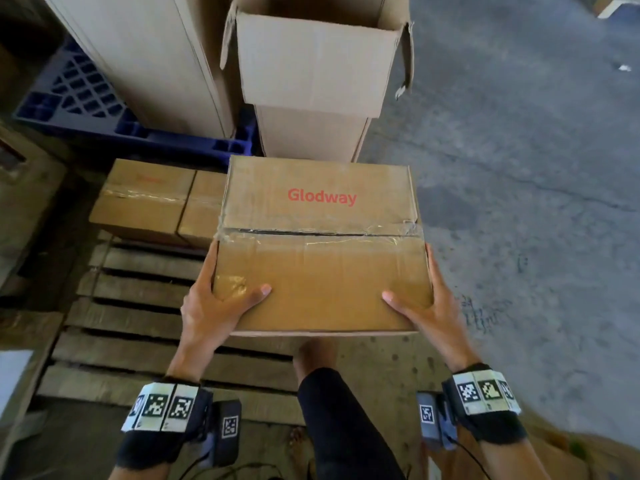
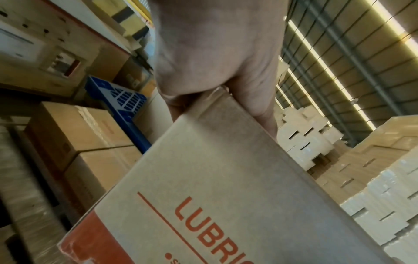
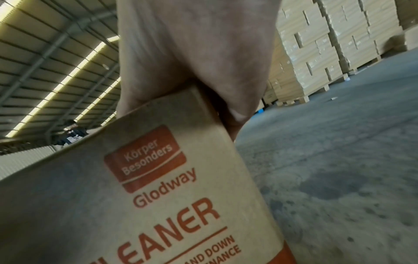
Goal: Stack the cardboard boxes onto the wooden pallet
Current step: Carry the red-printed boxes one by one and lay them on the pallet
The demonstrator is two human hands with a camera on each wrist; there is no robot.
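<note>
A taped brown cardboard box (image 1: 322, 251) marked "Glodway" is held in the air over the right end of the wooden pallet (image 1: 138, 327). My left hand (image 1: 214, 306) grips its near left corner, thumb lying on top. My right hand (image 1: 429, 306) grips the near right corner the same way. The left wrist view shows the box's side (image 2: 226, 187) with red lettering under my left hand (image 2: 214, 53). In the right wrist view the printed side (image 3: 147, 196) sits below my right hand (image 3: 192, 62). Two taped boxes (image 1: 152, 199) lie side by side at the pallet's far end.
Behind the pallet a blue plastic pallet (image 1: 79, 95) carries a tall carton (image 1: 145, 57). An open-topped carton (image 1: 318, 64) stands just beyond the held box. Grey concrete floor (image 1: 519, 168) spreads to the right. My dark-clad leg (image 1: 339, 420) is below the box. Stacked cartons (image 3: 328, 44) fill the background.
</note>
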